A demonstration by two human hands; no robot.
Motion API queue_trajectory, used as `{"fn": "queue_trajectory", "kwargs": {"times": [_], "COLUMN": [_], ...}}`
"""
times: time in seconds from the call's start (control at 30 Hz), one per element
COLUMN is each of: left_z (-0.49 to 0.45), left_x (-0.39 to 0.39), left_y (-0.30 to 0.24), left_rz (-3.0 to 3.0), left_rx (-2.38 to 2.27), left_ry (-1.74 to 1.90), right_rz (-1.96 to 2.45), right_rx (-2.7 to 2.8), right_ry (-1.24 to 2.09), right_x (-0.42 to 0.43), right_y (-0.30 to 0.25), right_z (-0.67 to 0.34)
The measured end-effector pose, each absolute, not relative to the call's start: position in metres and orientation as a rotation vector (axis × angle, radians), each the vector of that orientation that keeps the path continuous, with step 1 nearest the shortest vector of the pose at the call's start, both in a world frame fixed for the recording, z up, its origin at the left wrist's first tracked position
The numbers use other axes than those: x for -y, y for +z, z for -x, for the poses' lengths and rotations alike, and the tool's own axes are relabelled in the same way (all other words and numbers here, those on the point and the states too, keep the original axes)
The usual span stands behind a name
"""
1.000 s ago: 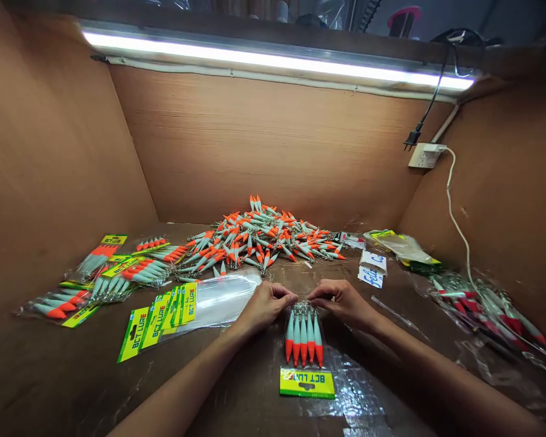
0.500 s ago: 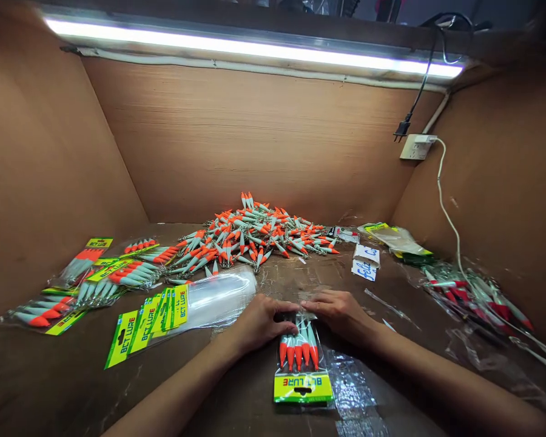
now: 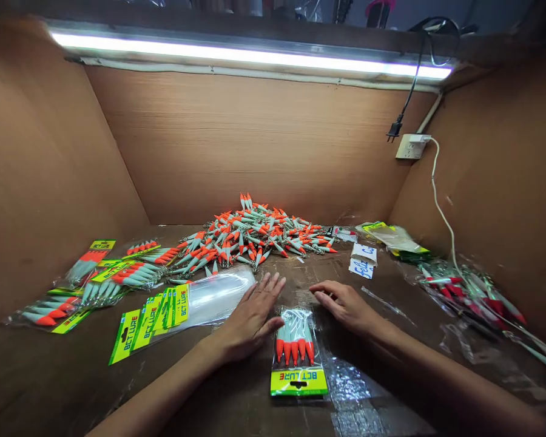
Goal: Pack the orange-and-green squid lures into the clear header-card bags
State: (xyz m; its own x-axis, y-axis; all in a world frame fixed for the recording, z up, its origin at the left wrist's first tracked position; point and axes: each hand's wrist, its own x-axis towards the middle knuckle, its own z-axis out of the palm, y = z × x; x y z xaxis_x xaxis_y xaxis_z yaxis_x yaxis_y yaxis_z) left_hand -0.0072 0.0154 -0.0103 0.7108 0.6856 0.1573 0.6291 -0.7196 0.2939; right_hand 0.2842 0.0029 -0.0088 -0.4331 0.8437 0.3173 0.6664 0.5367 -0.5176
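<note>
Right in front of me on the counter (image 3: 236, 388) lies the filled lure pack (image 3: 296, 355), long axis pointing away from me, green header nearest. My left hand (image 3: 251, 315) rests flat and open touching its left edge; my right hand (image 3: 343, 303) hovers open just past its top right corner.

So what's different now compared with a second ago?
Both hands have let go of the packet of lures: the left hand now lies flat beside it, fingers spread, and the right hand has opened and lifted clear. The loose lure pile and empty bags stayed put.
</note>
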Motion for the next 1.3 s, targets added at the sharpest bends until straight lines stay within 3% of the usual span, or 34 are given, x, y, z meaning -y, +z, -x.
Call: {"fn": "queue_trajectory", "kwargs": {"times": [0.23, 0.4, 0.53, 0.63, 0.73, 0.87, 0.93, 1.07, 1.3], "left_z": [-0.016, -0.021, 0.014, 0.082, 0.163, 0.240, 0.260, 0.277, 0.294], "left_x": [-0.023, -0.010, -0.027, -0.050, -0.072, -0.087, -0.088, -0.089, -0.092], "left_y": [-0.012, -0.005, 0.025, 0.064, 0.099, 0.102, 0.081, 0.030, 0.009], "left_rz": [-2.539, -1.911, -1.542, -1.467, -1.505, -1.438, -1.830, -2.381, -2.326], "left_rx": [-0.913, -0.900, -0.944, -1.181, -1.776, -2.186, -2.502, -2.279, -2.311], "left_ry": [0.504, 0.702, 0.887, 1.203, 1.546, 1.665, 1.263, 0.317, 0.202], "right_rz": [1.094, 0.911, 0.965, 1.049, 1.060, 1.082, 1.101, 1.149, 1.202], "right_rx": [2.196, 1.781, 1.562, 1.461, 1.407, 1.441, 1.483, 1.574, 1.688], "right_ry": [0.810, 1.328, 1.338, 1.327, 1.291, 1.185, 1.132, 1.057, 0.957], "right_x": [-0.011, -0.002, -0.009, -0.020, -0.024, -0.021, -0.020, -0.024, -0.029], "right_y": [-0.010, -0.009, -0.018, -0.030, -0.033, -0.028, -0.028, -0.035, -0.044], "right_z": [-0.259, -0.258, -0.268, -0.278, -0.280, -0.275, -0.273, -0.275, -0.278]}}
